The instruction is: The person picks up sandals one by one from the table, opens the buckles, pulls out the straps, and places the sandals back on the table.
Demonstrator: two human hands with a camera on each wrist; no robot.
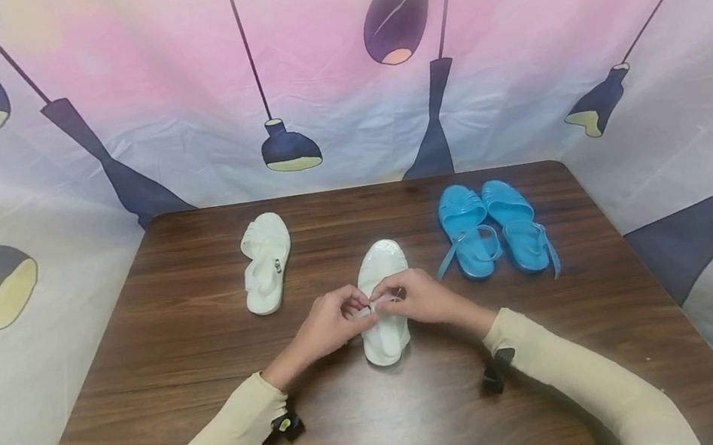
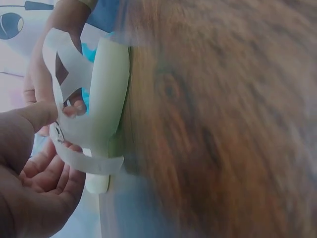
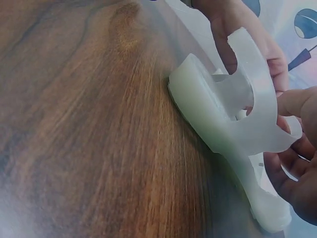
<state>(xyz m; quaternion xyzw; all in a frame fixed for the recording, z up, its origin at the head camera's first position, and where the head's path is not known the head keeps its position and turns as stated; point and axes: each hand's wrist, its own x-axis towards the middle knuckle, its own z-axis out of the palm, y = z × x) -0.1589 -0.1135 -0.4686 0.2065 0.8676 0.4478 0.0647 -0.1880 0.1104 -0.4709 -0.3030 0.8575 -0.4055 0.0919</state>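
Observation:
A white sandal [image 1: 389, 355] lies on the brown table with its toe pointing away. My left hand [image 1: 325, 326] and right hand [image 1: 423, 297] meet over its ankle strap. In the left wrist view, my left hand [image 2: 34, 173] pinches the strap beside a small metal buckle [image 2: 59, 133]; the strap's tail [image 2: 101, 164] hangs loose below. In the right wrist view, the fingers of my right hand [image 3: 303, 168] pinch the strap's looped part [image 3: 295, 130]. Fingers partly hide the buckle, so how far the strap is threaded is unclear.
Another white sandal [image 1: 263, 274], its buckle showing, lies at the back left. Two blue sandals [image 1: 462, 211] sit side by side at the back right with straps hanging out. The wooden table [image 1: 212, 364] ends at a printed curtain [image 1: 334, 66].

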